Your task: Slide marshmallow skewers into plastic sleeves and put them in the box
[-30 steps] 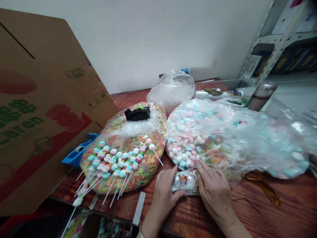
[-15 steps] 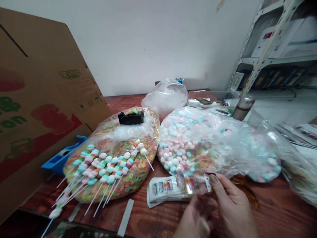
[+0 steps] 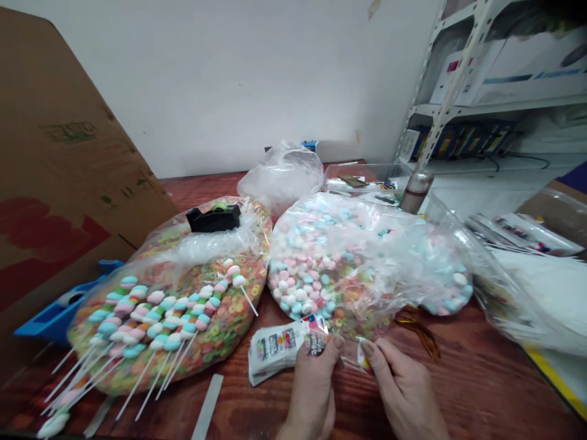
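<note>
Holding a clear wrapper (image 3: 354, 362) between left hand (image 3: 314, 382) and right hand (image 3: 406, 385), both grips pinched narrow; packet stack (image 3: 271, 353), pressed a second ago, at left's ten o'clock: one apparently singled out.

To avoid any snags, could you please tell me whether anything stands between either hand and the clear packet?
Nothing visible does: the left hand and right hand both hold the clear packet, and the bag of marshmallows lies beyond them.

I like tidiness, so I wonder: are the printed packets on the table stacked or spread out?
Stacked: the printed packets lie on one another on the table, several edges showing at the left end.
</note>
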The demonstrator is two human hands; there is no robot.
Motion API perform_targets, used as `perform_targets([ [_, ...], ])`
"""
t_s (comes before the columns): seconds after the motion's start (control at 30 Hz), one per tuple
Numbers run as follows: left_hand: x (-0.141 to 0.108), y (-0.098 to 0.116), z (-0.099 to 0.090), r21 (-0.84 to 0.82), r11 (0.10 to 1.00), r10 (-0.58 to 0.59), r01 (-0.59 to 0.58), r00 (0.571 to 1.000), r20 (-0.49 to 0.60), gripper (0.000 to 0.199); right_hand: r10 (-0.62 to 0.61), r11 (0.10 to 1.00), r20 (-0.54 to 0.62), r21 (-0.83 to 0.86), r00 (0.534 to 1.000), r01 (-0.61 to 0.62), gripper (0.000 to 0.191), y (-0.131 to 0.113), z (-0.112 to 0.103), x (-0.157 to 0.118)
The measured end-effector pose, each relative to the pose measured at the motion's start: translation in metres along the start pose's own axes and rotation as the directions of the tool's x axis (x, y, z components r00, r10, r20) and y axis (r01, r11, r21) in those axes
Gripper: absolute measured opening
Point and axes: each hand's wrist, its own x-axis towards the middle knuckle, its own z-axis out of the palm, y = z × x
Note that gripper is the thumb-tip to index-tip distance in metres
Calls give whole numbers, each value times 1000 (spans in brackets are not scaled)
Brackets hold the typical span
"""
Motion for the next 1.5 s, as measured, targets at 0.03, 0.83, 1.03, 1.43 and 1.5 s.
perform_targets([
  [0.03, 3, -3, -1, -47, 999, -14, 15, 1000, 10, 32, 18, 1000, -12, 8, 1000, -17, 46, 1, 0, -1],
  [0.83, 9, -1, -5, -313, 948, -52, 65, 997, 49, 31, -246, 958, -152, 110, 957, 264, 12, -20, 2, -9],
  [1.03, 11, -4, -6, -272, 960, -32, 57, 995, 96, 38, -287, 952, -68, 85, 955, 293, 11, -20, -1, -6],
  [1.43, -2, 8, -4, 103, 995, -7, -2, 996, 86, 31, -183, 982, -16, 41, 983, 183, 20, 3, 12, -13],
  [1.5, 1, 5, -8, 113, 993, 12, -17, 999, 44, 37, -179, 984, 18, 16, 984, 179, 21, 4, 13, -14],
])
